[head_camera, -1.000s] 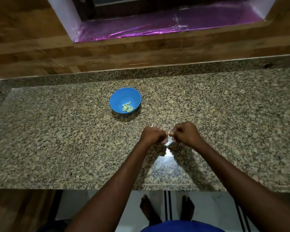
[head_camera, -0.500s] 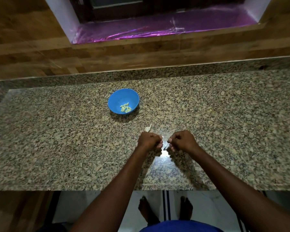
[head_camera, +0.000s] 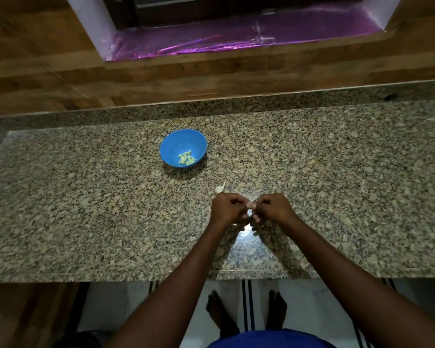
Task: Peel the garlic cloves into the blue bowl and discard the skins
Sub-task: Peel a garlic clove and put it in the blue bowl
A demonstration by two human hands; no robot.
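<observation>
both hands, left hand (head_camera: pixel 227 208) and right hand (head_camera: pixel 270 208), pinch one garlic clove (head_camera: pixel 249 205) together; best to peel slowly, blue bowl (head_camera: pixel 183 148) well beyond.

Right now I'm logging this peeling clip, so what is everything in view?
bowl: one, blue, on the counter beyond the hands
peeled cloves: several, pale green, inside the bowl
loose piece: one, whitish, on the counter just beyond the left hand; clove or skin, cannot tell
held clove: one, pale, pinched between both hands
counter: one, speckled granite
foil: purple, lining the window ledge
wall: wood panels
floor: white with dark stripes
feet: two, bare
left hand, right hand: above the counter's near half
</observation>
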